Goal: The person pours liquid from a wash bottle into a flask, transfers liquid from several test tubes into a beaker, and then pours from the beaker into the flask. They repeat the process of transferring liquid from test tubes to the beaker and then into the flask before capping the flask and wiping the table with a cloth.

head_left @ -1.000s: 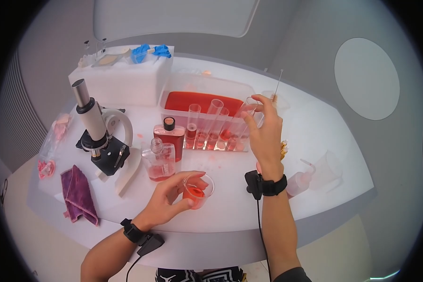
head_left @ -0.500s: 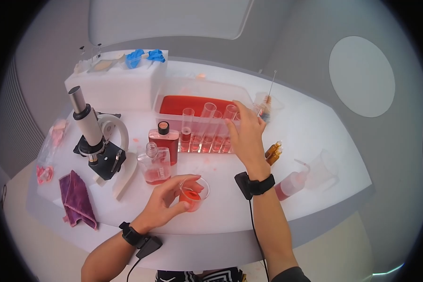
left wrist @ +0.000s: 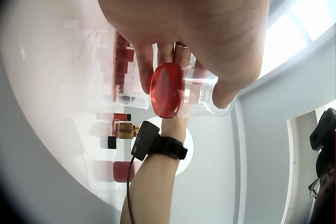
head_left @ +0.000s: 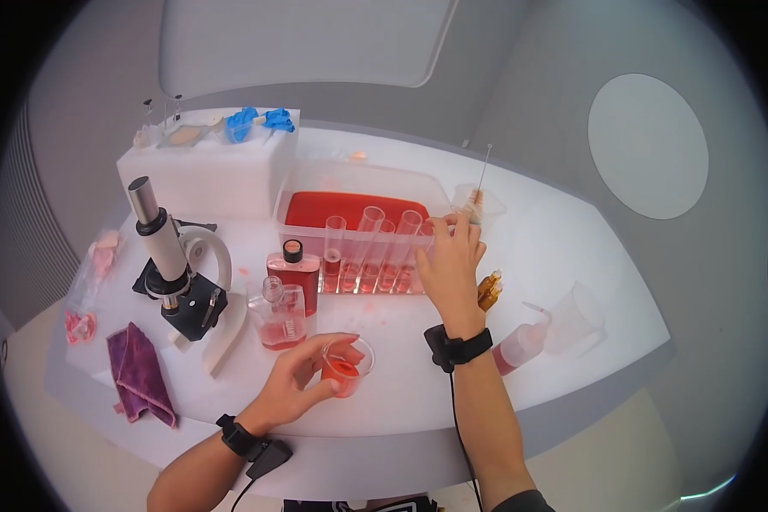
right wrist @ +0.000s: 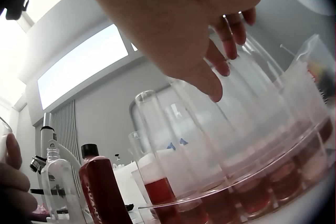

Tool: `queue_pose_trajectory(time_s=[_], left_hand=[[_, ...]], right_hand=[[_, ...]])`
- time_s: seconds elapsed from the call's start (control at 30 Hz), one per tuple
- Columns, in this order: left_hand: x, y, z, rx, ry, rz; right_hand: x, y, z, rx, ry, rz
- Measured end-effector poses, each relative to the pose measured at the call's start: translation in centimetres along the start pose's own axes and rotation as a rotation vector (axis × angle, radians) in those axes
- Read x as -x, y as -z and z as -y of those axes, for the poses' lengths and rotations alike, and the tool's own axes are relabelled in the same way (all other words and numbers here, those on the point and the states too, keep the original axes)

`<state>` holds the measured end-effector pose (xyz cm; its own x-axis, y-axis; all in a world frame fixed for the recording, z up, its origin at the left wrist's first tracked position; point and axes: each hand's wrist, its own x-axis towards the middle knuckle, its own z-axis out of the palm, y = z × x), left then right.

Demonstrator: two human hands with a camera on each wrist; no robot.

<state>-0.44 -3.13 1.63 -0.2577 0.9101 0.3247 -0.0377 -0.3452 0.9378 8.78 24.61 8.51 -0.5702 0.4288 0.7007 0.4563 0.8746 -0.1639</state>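
In the head view my left hand [head_left: 303, 384] holds a small clear beaker [head_left: 363, 363], thumb on the near side and fingers around the far side. Red liquid [left wrist: 167, 90] pools in its bottom. My right hand [head_left: 454, 264] is at the right end of a row of clear test tubes [head_left: 369, 239], its thumb and loosely bent fingers spread beside the tube tops. In the right wrist view the thumb [right wrist: 207, 82] and fingertips overlap the tube rims, with a gap between them. The tubes stand in a clear rack [right wrist: 199, 203] and hold red liquid.
A tub of red liquid [head_left: 350, 209] stands behind the rack. Left are two flat bottles, one black-capped [head_left: 294, 271], a microscope [head_left: 175, 264] and a purple cloth [head_left: 141, 375]. Right are brown vials [head_left: 490, 290], a wash bottle [head_left: 520, 346] and a clear jug [head_left: 578, 316].
My right hand has let go of the tilted tube's top at the rack's right end, lowering slightly and staying beside it. My left hand keeps holding the beaker. The head view has shifted slightly.
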Motion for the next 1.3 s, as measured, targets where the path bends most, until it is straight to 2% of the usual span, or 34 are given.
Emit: queue_pose_trajectory(time_s=[0.17, 0.23, 0.27, 0.33, 0.37, 0.43, 0.47, 0.53, 0.57, 0.63, 0.67, 0.73, 0.8, 0.87, 0.9, 0.97, 1.0, 1.07, 1.1, 1.17, 1.3], left_hand=[[0.0, -0.1, -0.1, 0.01, 0.002, 0.004], [0.0, -0.2, 0.0, 0.015, 0.007, 0.012], [0.0, -0.2, -0.1, 0.015, 0.009, 0.014], [-0.1, -0.2, -0.2, 0.0, 0.007, 0.007], [-0.1, -0.2, -0.2, -0.001, 0.008, 0.008], [0.0, -0.1, -0.1, -0.004, -0.005, 0.014], [0.0, 0.0, 0.1, -0.004, -0.005, 0.011], [0.0, 0.2, 0.6, 0.006, -0.015, 0.01], [0.1, 0.2, 0.4, 0.007, -0.013, 0.005], [0.0, 0.1, 0.0, 0.021, 0.016, 0.007], [0.0, 0.1, 0.1, 0.023, 0.015, 0.003], [-0.1, 0.0, 0.3, 0.05, -0.023, 0.006], [0.0, -0.1, 0.2, 0.051, -0.012, 0.002], [-0.2, -0.2, -0.1, 0.049, -0.005, -0.001], [-0.2, -0.3, -0.3, 0.038, 0.006, -0.016], [0.0, -0.3, -0.4, 0.026, 0.023, -0.038], [-0.1, -0.1, -0.3, 0.03, -0.003, -0.015], [-0.3, 0.1, -0.4, 0.03, -0.031, 0.004], [-0.4, 0.1, -0.5, 0.038, -0.038, 0.006], [-0.3, 0.1, -0.4, 0.047, -0.041, 0.003], [-0.3, 0.2, -0.3, 0.071, -0.044, 0.0]], right_hand=[[-0.2, -1.2, -1.4, -0.083, 0.02, 0.019], [-0.1, -1.6, -1.6, -0.29, 0.005, -0.003], [-0.1, -1.6, -1.5, -0.29, 0.002, -0.004], [-0.2, -1.3, -1.2, -0.367, -0.122, 0.061], [-0.3, -1.1, -1.1, -0.367, -0.123, 0.06], [-0.6, -0.5, -0.8, -0.488, -0.28, 0.105], [-0.7, -0.3, -0.8, -0.489, -0.279, 0.107], [-1.1, 0.2, -0.9, -0.509, -0.197, -0.08], [-1.3, 0.8, -0.7, -0.511, -0.195, -0.075], [-1.8, 2.8, 0.0, -0.559, -0.179, -0.246], [-2.0, 3.7, 0.5, -0.559, -0.176, -0.242], [-2.3, 5.6, 1.3, -0.777, -0.176, -0.294], [-2.2, 7.1, 1.9, -0.878, -0.189, -0.248], [-1.9, 8.8, 2.9, -1.227, -0.207, -0.078], [-1.8, 9.2, 3.2, -1.228, -0.207, -0.076], [-1.6, 9.4, 3.6, -1.284, -0.088, 0.077], [-1.6, 9.1, 3.4, -1.289, -0.088, 0.081], [-1.8, 8.6, 2.9, -1.004, 0.221, 0.257], [-1.7, 8.6, 3.2, -1.009, 0.222, 0.259], [-1.4, 9.3, 3.9, -0.904, 0.305, 0.537], [-0.8, 8.6, 5.0, -0.913, 0.344, 0.667]])
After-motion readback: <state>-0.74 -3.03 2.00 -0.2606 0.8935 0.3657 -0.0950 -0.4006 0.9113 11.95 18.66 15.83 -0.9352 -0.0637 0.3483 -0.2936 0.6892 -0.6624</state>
